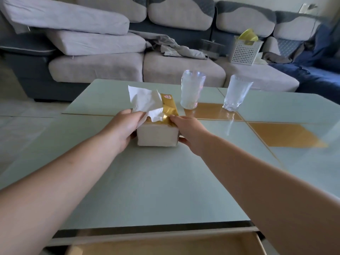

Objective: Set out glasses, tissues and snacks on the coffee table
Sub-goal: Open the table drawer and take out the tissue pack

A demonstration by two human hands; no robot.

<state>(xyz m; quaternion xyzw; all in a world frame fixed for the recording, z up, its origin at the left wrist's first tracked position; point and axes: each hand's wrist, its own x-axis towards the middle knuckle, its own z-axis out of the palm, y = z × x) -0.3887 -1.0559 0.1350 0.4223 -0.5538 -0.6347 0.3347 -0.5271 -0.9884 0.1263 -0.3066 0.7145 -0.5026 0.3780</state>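
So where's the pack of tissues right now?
The tissue pack sits on the coffee table, held between the left hand and right hand, nearer than the two glasses.

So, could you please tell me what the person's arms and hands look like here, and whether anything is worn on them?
Both arms are bare along all that shows: no sleeves in view. The left hand and the right hand wear no gloves, and no rings, watch or bracelet show on the visible sides. No markings can be seen on either forearm.
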